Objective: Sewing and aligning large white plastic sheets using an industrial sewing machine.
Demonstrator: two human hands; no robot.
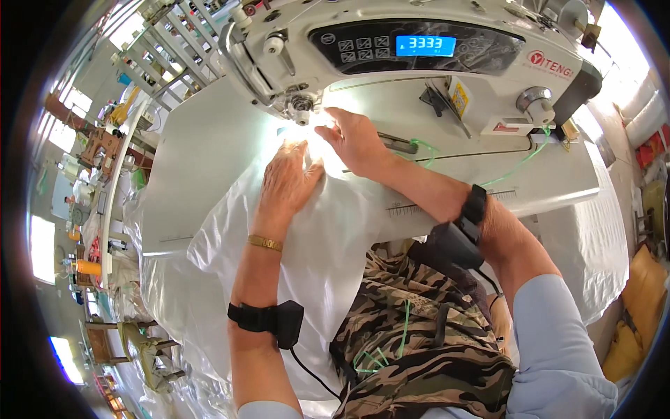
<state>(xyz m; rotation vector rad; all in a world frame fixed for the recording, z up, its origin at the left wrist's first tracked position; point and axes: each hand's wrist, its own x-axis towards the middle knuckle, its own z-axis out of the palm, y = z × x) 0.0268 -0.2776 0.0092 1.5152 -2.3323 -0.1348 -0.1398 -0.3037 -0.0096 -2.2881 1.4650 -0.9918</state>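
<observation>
A white, shiny thin sheet (pixel 317 230), like plastic or smooth fabric, runs from under the sewing machine head (pixel 296 105) down over the table edge toward my lap. My left hand (pixel 287 178) lies flat on it, fingers stretched toward the needle area and thumb spread to the side. Just right of the needle, my right hand (pixel 356 143) is bent inward with its thumb and index finger curled close together. Strong lamp glare washes out the fingertips, the needle and the sheet's edge, so anything pinched there is hidden.
The machine's control panel (pixel 419 45) glows blue above. Dark scissors or snips (pixel 447 105) lie under the arm, and a metal tool (pixel 398 143) is right of my right hand. Green thread (pixel 520 167) trails across the white table (pixel 202 153). Cluttered benches stand at left.
</observation>
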